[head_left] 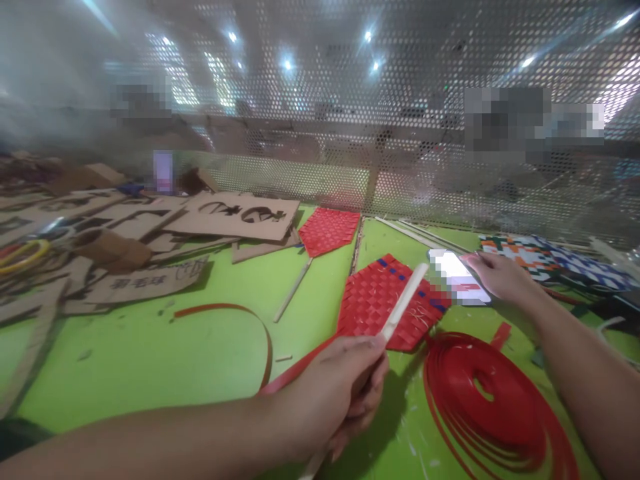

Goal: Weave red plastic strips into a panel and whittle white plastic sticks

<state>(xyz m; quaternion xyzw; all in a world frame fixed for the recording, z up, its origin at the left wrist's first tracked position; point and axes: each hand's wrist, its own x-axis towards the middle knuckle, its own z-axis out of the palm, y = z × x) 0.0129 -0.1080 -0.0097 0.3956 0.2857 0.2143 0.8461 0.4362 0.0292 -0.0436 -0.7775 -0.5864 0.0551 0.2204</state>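
My left hand [345, 383] is closed around a pale flat wooden stick [405, 300], which slants up to the right; its lower end shows below my fist. Behind the stick lies a red woven fan [373, 303], a pointed panel with a few dark blue squares. A long red strip [305, 367] runs beside my left wrist. At the right, my right hand [493, 273] has its fingers curled at the right edge of a phone [457, 277] with a lit screen. Below the phone sits a coil of red plastic strapping [493, 400].
Cardboard sheets with cut-outs [235, 213], a cardboard tube [113, 250] and yellow-handled scissors [25, 257] crowd the left. A smaller red woven fan [330, 230] on a stick lies ahead. Thin sticks [415, 233] and multicoloured woven pieces [520, 253] lie near the perforated screen [300, 167].
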